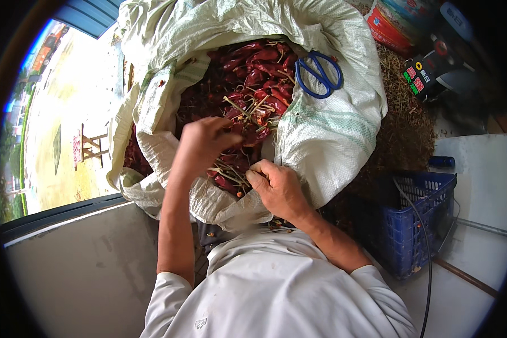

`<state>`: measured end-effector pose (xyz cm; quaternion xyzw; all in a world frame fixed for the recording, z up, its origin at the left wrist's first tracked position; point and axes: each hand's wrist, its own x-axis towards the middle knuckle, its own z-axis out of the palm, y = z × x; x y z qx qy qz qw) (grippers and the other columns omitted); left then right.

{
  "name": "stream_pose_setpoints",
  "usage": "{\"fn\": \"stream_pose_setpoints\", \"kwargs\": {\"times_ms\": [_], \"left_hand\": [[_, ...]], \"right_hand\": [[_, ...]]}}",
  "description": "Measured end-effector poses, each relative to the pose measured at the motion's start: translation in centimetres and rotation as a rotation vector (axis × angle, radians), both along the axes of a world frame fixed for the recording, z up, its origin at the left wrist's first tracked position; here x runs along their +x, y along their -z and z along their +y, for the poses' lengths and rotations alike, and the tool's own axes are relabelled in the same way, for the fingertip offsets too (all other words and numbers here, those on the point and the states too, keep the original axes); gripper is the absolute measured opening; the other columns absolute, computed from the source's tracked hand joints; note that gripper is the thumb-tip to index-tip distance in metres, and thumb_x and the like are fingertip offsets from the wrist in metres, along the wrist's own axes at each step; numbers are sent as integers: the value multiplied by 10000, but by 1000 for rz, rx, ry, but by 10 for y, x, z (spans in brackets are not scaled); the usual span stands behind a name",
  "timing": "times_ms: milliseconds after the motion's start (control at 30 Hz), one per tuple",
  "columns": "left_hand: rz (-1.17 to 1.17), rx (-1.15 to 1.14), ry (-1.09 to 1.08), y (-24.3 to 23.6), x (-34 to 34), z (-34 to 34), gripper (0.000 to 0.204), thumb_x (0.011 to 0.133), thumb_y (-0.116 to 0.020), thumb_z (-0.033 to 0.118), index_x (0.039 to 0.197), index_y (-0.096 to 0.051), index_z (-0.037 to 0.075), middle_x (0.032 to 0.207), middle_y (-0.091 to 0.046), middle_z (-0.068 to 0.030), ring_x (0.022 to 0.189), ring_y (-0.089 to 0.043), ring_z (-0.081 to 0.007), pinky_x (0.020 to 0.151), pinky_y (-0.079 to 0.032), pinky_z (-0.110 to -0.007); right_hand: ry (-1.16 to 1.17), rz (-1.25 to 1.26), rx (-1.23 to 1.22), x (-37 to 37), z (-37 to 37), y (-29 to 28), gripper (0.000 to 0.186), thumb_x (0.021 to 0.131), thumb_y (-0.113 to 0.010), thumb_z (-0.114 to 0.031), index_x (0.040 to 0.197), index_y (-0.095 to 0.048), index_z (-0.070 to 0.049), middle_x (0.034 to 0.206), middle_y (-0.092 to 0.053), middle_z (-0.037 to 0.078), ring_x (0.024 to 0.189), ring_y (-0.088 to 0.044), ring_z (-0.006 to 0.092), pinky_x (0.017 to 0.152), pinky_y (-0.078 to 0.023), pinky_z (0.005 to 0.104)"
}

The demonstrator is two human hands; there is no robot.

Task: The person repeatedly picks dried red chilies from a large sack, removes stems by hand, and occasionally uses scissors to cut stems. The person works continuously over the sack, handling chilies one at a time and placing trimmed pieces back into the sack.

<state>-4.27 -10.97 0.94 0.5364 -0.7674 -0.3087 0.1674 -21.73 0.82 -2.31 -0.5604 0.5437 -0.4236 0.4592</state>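
Dried red chilies (253, 73) fill a large white woven sack (343, 135) with its mouth rolled open. Over the left part of the chilies is my left hand (208, 139), slightly blurred, its fingers bent but apart, with nothing visible in them. My right hand (279, 188) is closed in a pinch at the near edge of the sack's opening; what lies between thumb and finger is hidden. Pale chili stems (231, 172) lie loose just left of it, and more sit among the chilies in the middle. Blue-handled scissors (319, 75) rest on the sack's right fold, blades hidden.
A blue plastic crate (417, 225) stands at the right, a dark cable (425, 248) hanging over it. Dry stem litter (403, 112) covers the floor beside the sack. A red printed bag (388, 28) and a black box (434, 73) are at the far right. A low wall (84, 253) runs along the left.
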Motion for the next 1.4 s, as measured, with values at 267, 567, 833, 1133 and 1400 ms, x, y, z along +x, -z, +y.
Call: {"fn": "stream_pose_setpoints", "kwargs": {"times_ms": [267,567,833,1133,1400], "left_hand": [[244,-11,-186,27,-4,22,255,808,-764,109,1022,-704,-18,860,-668,-88,791,-652,-218,721,-510,-333],[1082,345,-568,15,23,47,244,843,-699,-57,1070,-655,22,807,-602,27,564,-449,-13,456,-301,-182],[1390,467,-568,15,20,64,164,892,-662,-31,1038,-627,33,799,-591,-9,563,-463,-62,465,-329,-196],[1264,434,-614,12,4,89,116,923,-638,16,1000,-570,70,834,-579,-1,570,-446,-41,452,-320,-190],[1118,442,-438,9,10,114,95,964,-602,63,1044,-562,31,865,-605,-15,528,-366,-4,446,-266,-170]], "right_hand": [[17,2,-37,-1,1,-2,159,949,-632,-150,907,-623,4,712,-654,154,637,-663,316,587,-504,387],[19,-1,-69,4,-2,0,176,947,-648,-184,928,-656,-8,716,-667,123,620,-649,229,581,-492,346],[26,51,-137,9,-2,-4,192,934,-678,-197,951,-646,-8,764,-689,140,665,-677,271,598,-513,364],[-62,417,-457,22,-18,-19,347,926,-669,-386,835,-552,-73,710,-599,104,612,-647,300,512,-516,403],[-141,452,-587,18,-8,-14,325,919,-676,-262,701,-521,-77,611,-531,77,520,-578,268,453,-459,384]]}}
